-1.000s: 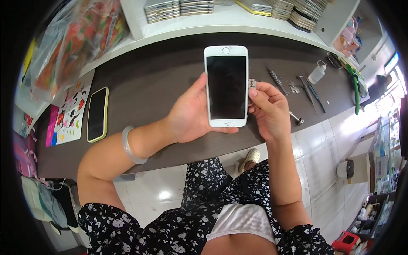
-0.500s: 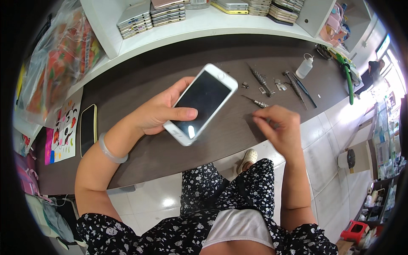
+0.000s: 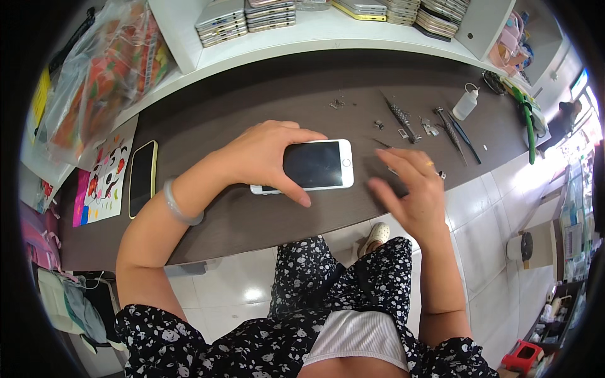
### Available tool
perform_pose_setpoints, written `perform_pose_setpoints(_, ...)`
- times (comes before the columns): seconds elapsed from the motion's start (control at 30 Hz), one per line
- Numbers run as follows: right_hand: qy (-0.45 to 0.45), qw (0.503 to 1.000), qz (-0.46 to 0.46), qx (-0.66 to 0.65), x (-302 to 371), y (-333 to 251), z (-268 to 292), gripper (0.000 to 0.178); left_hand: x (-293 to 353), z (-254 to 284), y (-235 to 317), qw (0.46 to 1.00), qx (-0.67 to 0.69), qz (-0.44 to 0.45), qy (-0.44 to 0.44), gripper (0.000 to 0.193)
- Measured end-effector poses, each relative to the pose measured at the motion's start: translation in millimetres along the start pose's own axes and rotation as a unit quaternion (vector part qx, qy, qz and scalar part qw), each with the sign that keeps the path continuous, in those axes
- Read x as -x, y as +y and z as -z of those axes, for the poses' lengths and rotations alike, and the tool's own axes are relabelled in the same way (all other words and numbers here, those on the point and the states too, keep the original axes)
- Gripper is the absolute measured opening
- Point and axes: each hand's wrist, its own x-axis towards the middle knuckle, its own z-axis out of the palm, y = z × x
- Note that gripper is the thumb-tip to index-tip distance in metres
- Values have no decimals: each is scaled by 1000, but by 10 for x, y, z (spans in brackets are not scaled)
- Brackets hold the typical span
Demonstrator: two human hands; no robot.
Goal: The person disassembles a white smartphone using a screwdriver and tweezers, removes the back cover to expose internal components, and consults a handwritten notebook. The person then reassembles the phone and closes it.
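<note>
A white smartphone point(image 3: 324, 167) with a dark screen lies sideways, face up, over the dark desk, its round button toward the right. My left hand point(image 3: 268, 154) reaches over its left part, thumb on the near long edge and fingers at the far one. To the right, my right hand point(image 3: 413, 192) hovers with thumb and fingers apart, and nothing shows between them. Just beyond its fingertips is the thin tip of a small screwdriver point(image 3: 381, 143); the hand hides most of that tool.
Behind my right hand lie textured-handled screwdrivers point(image 3: 401, 118), a slim dark-blue tool point(image 3: 465, 137) and small metal parts point(image 3: 430, 127). A squeeze bottle point(image 3: 466, 104) stands farther back. Another phone point(image 3: 143, 179) lies at left beside a drawing point(image 3: 108, 176). Stacked phones point(image 3: 271, 16) fill the white shelf.
The phone has come down toward the desk and turned from slanted to sideways. My left hand has shifted from holding its side to spanning it from above. My right hand's fingers have spread.
</note>
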Motion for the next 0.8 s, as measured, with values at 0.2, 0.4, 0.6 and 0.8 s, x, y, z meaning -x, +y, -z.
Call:
perform_pose_setpoints(0.2,-122,985,21,-120,-229,4,-117,68,-3,22,-12,999,-14,-29,-16,87)
perform_pose_setpoints(0.4,-102,992,-12,-80,-160,-90,-139,65,31,-20,-23,996,-37,-79,38,74)
perform_pose_setpoints(0.6,-48,998,-30,-14,-4,-278,-140,62,21,-39,-90,995,33,-89,-21,68)
perform_pose_setpoints(0.8,-55,997,-47,38,66,-460,-139,61,149,-124,119,998,-47,23,29,94)
